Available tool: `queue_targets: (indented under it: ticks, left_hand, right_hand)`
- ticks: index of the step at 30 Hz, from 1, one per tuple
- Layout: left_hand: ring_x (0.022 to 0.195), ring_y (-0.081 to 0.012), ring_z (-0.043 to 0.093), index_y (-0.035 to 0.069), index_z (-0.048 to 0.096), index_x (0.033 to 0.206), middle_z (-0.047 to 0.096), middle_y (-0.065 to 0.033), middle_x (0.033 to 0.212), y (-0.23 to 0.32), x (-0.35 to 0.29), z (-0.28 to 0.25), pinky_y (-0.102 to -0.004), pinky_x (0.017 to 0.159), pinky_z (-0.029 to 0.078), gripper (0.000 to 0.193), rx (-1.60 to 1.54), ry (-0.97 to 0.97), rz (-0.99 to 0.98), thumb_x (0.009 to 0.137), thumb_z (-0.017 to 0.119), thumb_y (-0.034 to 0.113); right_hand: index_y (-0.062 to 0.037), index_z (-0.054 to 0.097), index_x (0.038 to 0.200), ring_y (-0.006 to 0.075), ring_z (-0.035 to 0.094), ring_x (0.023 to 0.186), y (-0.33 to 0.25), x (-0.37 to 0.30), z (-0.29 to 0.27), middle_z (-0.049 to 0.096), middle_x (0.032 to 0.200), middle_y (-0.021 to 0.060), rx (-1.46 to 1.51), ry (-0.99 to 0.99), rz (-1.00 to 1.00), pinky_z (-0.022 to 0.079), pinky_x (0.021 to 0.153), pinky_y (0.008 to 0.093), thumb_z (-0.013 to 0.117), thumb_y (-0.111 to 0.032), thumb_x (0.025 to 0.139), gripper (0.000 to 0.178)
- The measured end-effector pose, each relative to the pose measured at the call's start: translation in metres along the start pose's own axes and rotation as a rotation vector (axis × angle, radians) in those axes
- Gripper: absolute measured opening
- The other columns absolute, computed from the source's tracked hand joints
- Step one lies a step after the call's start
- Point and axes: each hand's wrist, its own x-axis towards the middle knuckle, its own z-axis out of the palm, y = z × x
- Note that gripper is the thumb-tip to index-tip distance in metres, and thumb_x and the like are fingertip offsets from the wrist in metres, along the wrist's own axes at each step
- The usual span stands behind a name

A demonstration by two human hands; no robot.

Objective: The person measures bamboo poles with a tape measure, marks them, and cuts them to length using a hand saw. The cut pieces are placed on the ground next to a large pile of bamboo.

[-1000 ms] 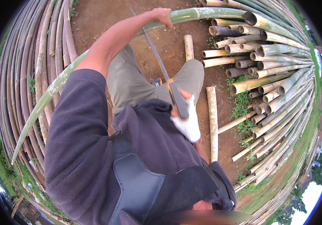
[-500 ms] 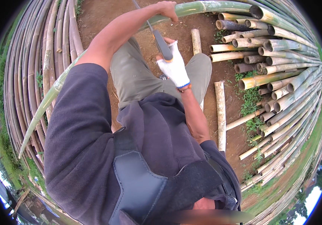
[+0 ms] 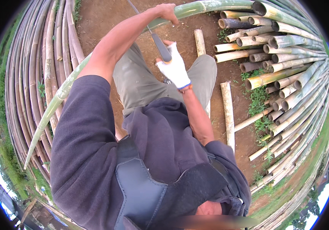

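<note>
A long green bamboo pole (image 3: 210,5) curves across the front and down the left side. My bare left hand (image 3: 167,13) is closed over it near the top, fingers curled round the far side. My right hand (image 3: 175,67), in a white fingerless glove, grips the grey and orange handle of a hand saw (image 3: 160,47). The thin blade, seen nearly edge-on, runs up and left across the pole, just left of my left hand. Its teeth do not show. My left forearm passes over part of the pole.
Stacked bamboo poles (image 3: 279,82) lie on the right, open ends toward me. More long brown poles (image 3: 38,73) fill the left. Short pale bamboo lengths (image 3: 227,111) rest on the bare soil beside my legs. Weeds (image 3: 257,99) grow at the right stack's edge.
The saw handle and my gloved right hand have shifted slightly left. My left hand keeps its hold on the bamboo pole.
</note>
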Motion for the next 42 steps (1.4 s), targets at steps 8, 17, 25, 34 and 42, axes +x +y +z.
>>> queue_targets:
  ticks: [8,17,25,34,42]
  left_hand:
    - [0.118,-0.0339,0.07,0.007,0.058,0.147,0.07,-0.0208,0.133,-0.042,-0.007,0.039,-0.0458,0.103,0.058,0.094,-0.228,-0.182,-0.11,0.066,0.092,0.042]
    - [0.128,-0.0375,0.066,-0.002,0.061,0.142,0.067,-0.0263,0.14,-0.055,0.026,0.012,-0.0492,0.108,0.054,0.097,-0.075,-0.231,0.009,0.066,0.095,0.046]
    - [0.134,-0.0373,0.064,-0.001,0.057,0.148,0.066,-0.0263,0.144,-0.069,-0.025,-0.001,-0.0469,0.113,0.051,0.101,-0.186,-0.159,-0.008,0.073,0.09,0.057]
    - [0.13,-0.0379,0.068,0.004,0.056,0.151,0.072,-0.0234,0.136,-0.109,-0.188,0.01,-0.0482,0.109,0.053,0.102,-0.379,0.167,-0.186,0.078,0.086,0.068]
    - [0.117,-0.0359,0.073,0.013,0.064,0.139,0.077,-0.016,0.123,-0.135,-0.295,0.048,-0.0494,0.099,0.057,0.086,-0.082,0.24,-0.464,0.068,0.094,0.051]
  right_hand:
    - [-0.0033,0.054,0.147,0.0124,0.064,0.091,0.028,-0.171,-0.062,0.066,0.107,0.0049,0.1,-0.054,0.398,0.055,0.085,0.0304,0.07,0.003,0.089,0.061]
    - [-0.0058,0.05,0.147,0.0076,0.058,0.075,0.043,-0.052,-0.024,0.058,0.09,0.0014,0.234,0.195,0.238,0.052,0.069,0.0257,0.066,0.005,0.094,0.056]
    - [-0.0095,0.058,0.113,0.0183,0.06,0.064,0.16,0.009,-0.026,0.057,0.077,0.0072,1.369,0.449,0.636,0.054,0.062,0.0367,0.062,-0.01,0.102,0.011]
    - [-0.0128,0.064,0.12,0.0316,0.062,0.095,0.242,0.017,-0.001,0.064,0.116,0.0087,1.097,0.627,1.016,0.057,0.086,0.0536,0.076,-0.021,0.097,0.028]
    - [-0.0099,0.061,0.144,0.0394,0.058,0.135,0.284,0.0,-0.005,0.058,0.153,0.0182,0.878,0.449,1.135,0.047,0.108,0.0596,0.064,-0.03,0.101,0.047]
